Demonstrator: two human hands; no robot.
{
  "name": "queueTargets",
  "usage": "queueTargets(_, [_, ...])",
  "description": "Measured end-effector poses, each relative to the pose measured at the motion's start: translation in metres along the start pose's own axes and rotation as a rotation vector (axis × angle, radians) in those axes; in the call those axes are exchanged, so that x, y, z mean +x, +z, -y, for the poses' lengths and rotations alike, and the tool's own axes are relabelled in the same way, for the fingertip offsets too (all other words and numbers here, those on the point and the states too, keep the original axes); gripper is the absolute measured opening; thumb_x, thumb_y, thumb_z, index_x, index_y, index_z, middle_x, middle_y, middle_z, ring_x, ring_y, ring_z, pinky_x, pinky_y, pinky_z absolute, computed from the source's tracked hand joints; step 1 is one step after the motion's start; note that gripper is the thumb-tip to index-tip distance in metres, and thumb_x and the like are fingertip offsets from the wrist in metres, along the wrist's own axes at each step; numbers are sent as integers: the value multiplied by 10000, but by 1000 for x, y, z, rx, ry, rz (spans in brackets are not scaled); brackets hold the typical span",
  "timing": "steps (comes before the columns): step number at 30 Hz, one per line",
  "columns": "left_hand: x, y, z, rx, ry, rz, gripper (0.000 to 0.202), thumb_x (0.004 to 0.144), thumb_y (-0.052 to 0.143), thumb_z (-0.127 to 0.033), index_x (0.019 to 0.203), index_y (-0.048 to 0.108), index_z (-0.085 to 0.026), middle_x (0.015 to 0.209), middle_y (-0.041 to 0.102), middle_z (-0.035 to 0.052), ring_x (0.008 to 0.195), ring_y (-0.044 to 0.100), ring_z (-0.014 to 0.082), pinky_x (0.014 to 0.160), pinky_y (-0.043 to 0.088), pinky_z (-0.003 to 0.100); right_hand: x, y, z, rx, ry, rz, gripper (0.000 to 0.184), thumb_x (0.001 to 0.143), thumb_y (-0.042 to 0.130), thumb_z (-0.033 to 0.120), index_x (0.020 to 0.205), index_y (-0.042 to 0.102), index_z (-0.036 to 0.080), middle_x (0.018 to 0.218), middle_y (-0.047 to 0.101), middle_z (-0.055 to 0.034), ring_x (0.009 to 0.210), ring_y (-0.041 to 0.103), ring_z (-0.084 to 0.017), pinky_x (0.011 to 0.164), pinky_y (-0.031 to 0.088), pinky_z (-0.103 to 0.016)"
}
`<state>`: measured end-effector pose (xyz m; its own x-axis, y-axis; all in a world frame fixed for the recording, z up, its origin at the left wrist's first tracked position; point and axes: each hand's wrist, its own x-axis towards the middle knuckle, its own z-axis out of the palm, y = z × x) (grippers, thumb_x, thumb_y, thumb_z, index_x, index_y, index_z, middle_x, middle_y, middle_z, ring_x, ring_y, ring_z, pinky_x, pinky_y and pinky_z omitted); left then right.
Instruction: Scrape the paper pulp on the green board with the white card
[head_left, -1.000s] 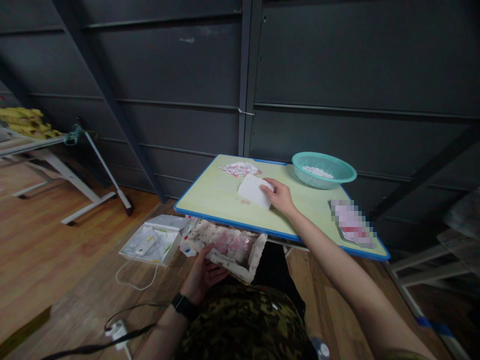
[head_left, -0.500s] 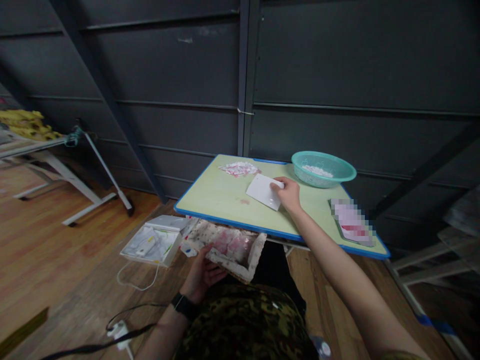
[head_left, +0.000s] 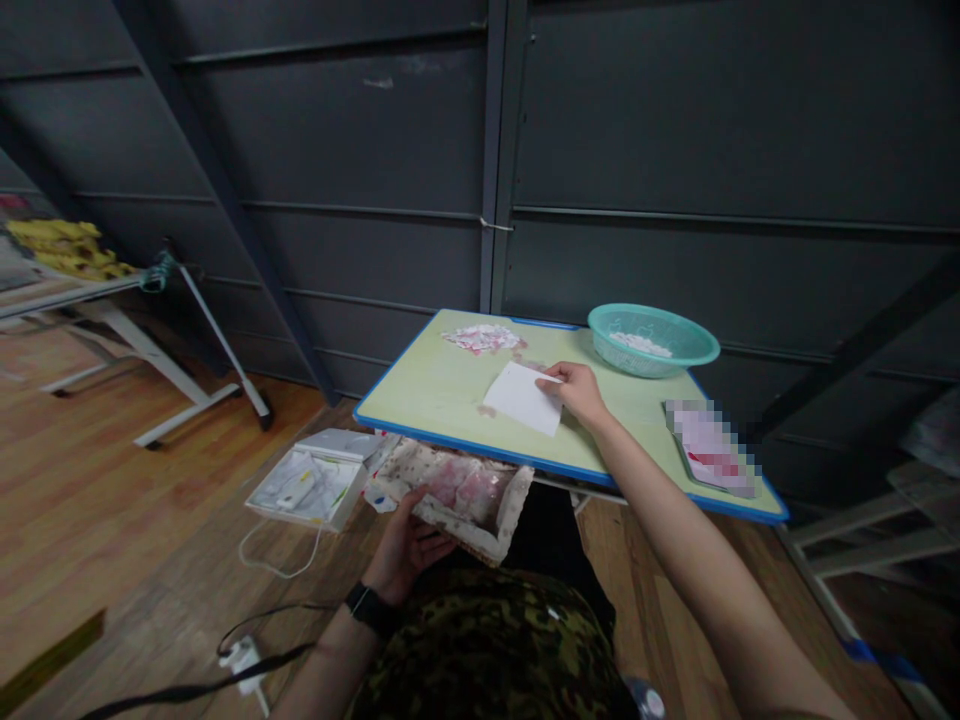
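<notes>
My right hand (head_left: 577,390) pinches the right edge of a white card (head_left: 523,398) held flat against the green table top (head_left: 442,385). A small pinkish smear lies on the table just left of the card. My left hand (head_left: 409,545) grips the near edge of a spotted cardboard box (head_left: 457,495) held below the table's front edge; pink and white bits lie inside it. A pile of pink and white bits (head_left: 482,338) sits at the table's far side.
A teal basket (head_left: 651,340) with white bits stands at the table's back right. A flat pink-and-white item (head_left: 709,448) lies near the right edge. On the wooden floor sit a white box (head_left: 315,478) with a cable and a plug (head_left: 240,660). Dark panels wall the back.
My right hand slid the white card away to the right, then back left toward the smear. My left hand and the box have stayed put.
</notes>
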<state>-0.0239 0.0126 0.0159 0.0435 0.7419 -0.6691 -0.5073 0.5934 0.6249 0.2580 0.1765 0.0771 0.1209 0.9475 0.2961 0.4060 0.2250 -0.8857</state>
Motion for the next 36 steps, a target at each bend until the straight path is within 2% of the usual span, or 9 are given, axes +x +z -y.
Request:
queueTargets(5, [2, -2, 0, 4, -7, -2, 230, 835, 586, -387, 867, 612, -161, 656, 709, 83, 610, 703, 232, 696, 602, 395, -7, 5, 5, 171, 41, 281, 312, 563, 738, 394, 712, 655, 133, 624, 604, -4, 536, 482, -126, 515, 327, -255])
queueTargets(7, [3, -2, 0, 2, -8, -3, 237, 829, 593, -394, 873, 612, -161, 671, 712, 86, 611, 704, 232, 691, 601, 392, -8, 5, 6, 206, 55, 298, 336, 553, 759, 393, 733, 660, 127, 647, 612, -10, 549, 488, -125, 518, 327, -254])
queueTargets(11, [3, -2, 1, 2, -4, -15, 245, 829, 587, -403, 885, 608, -166, 693, 719, 88, 612, 703, 233, 682, 601, 393, -8, 4, 7, 235, 84, 252, 326, 529, 775, 380, 694, 648, 129, 632, 600, -6, 540, 481, -118, 510, 322, -253])
queueTargets(17, [2, -1, 1, -5, -8, -25, 236, 820, 594, -396, 869, 618, -166, 647, 709, 78, 599, 701, 241, 674, 599, 404, -10, 5, 9, 269, 61, 402, 307, 509, 803, 348, 686, 674, 133, 651, 611, -6, 559, 509, -120, 528, 345, -254])
queueTargets(21, [3, -2, 2, -19, 21, -18, 240, 820, 599, -390, 918, 622, -172, 668, 720, 77, 610, 708, 245, 669, 599, 405, -10, 6, 9, 367, 120, 347, 344, 494, 821, 351, 726, 687, 135, 695, 650, -24, 590, 556, -139, 554, 385, -263])
queueTargets(26, [5, -3, 2, -18, -5, -4, 225, 823, 600, -379, 869, 621, -159, 662, 719, 84, 604, 706, 239, 677, 601, 402, -3, 10, 3, 287, 111, 17, 451, 529, 782, 449, 831, 705, 124, 669, 669, -40, 555, 553, -151, 495, 385, -258])
queueTargets(28, [6, -4, 1, -22, -6, -3, 234, 826, 596, -385, 855, 629, -156, 670, 723, 89, 606, 706, 238, 680, 603, 404, 0, 13, -1, 211, 100, -37, 497, 568, 746, 494, 886, 712, 113, 679, 678, -57, 553, 558, -160, 471, 392, -258])
queueTargets(32, [9, -5, 0, -14, 4, -15, 254, 825, 599, -396, 843, 643, -146, 680, 725, 88, 600, 702, 228, 662, 606, 395, 2, 20, -8, 132, 81, 29, 545, 630, 702, 513, 984, 726, 98, 769, 712, -96, 573, 579, -170, 457, 404, -255])
queueTargets(36, [9, -7, -2, 3, 25, -30, 248, 813, 619, -396, 814, 643, -149, 717, 732, 87, 636, 710, 224, 670, 607, 388, 0, 23, -10, 129, 51, 130, 501, 652, 709, 487, 978, 744, 109, 820, 724, -95, 578, 581, -162, 470, 414, -256])
